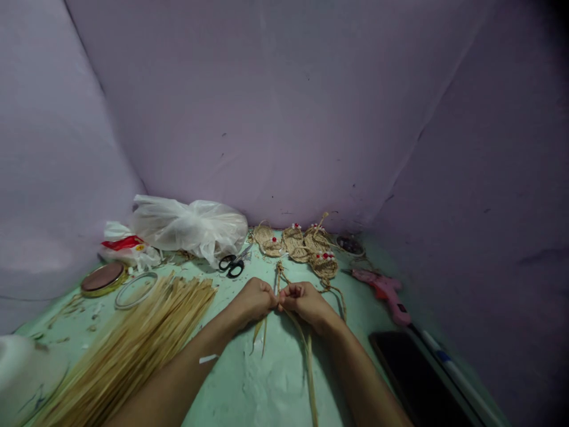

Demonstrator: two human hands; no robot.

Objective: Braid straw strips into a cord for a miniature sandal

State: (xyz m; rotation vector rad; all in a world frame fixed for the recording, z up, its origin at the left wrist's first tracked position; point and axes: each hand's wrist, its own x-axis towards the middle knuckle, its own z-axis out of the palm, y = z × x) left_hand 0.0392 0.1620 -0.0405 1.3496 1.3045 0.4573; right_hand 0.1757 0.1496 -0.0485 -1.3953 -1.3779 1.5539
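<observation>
My left hand (256, 300) and my right hand (303, 301) meet at the middle of the table, fingers pinched closed on dried fibre strips (310, 356). Above the hands the strips join in a knotted, braided cord (279, 273). Loose ends hang below both hands, and one long strip runs down toward the front edge. Where exactly the fingertips grip is partly hidden. Just beyond lie several small woven fibre slippers (295, 244) with red and white beads. A twisted cord (341, 299) curls out to the right of my right hand.
Left lies a bundle of dried fibre strips (146, 338), with a tape ring (136, 290), a round tin (103, 279) and plastic bags (191, 228). Black-handled scissors (233, 265) rest behind my left hand. Right are a pink glue gun (384, 290) and a dark phone-like slab (418, 376).
</observation>
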